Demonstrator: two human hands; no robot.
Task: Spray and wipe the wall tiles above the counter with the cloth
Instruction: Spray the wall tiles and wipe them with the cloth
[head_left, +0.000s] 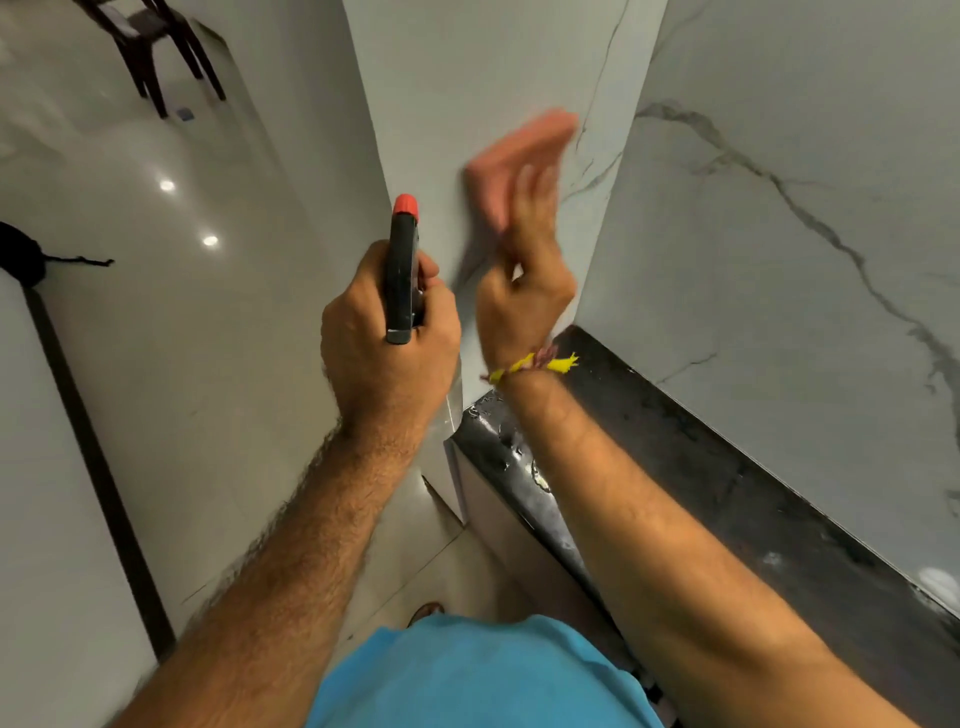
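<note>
Left hand clenched around spray bottle, just left of wall tiles. Right hand grasping blurred pink cloth against tiles, above bench. Likely soft, light; best bunched under fingers.

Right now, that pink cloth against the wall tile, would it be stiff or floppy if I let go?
Probably floppy: the pink cloth bends under the right hand rather than holding a shape. It looks thin, so likely light. Released against the smooth wall tile, it would likely slide down.
</note>
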